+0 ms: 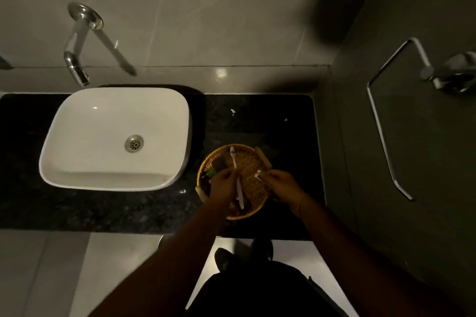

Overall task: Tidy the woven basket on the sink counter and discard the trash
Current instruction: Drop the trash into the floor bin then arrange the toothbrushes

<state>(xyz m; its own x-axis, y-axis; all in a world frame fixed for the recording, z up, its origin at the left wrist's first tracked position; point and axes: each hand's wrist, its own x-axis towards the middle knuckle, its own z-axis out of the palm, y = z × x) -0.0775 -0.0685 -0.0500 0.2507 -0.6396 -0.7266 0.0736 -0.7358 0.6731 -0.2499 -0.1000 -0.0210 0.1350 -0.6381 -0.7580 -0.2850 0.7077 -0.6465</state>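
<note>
A round woven basket (251,162) with wooden handles sits on the black counter (103,208) to the right of the sink. My left hand (222,185) is over the basket's left half and grips a white toothbrush (234,159) that points away from me. My right hand (283,185) is at the basket's right rim, pinching a small white scrap (257,174). A small green and dark item (209,174) lies at the basket's left edge, partly hidden by my left hand.
A white basin (85,152) stands on the counter at the left, under a chrome wall tap (77,69). Two tiny white scraps (232,110) lie on the counter behind the basket. A chrome towel ring (381,121) hangs on the right wall. My shoes (224,257) show below the counter's edge.
</note>
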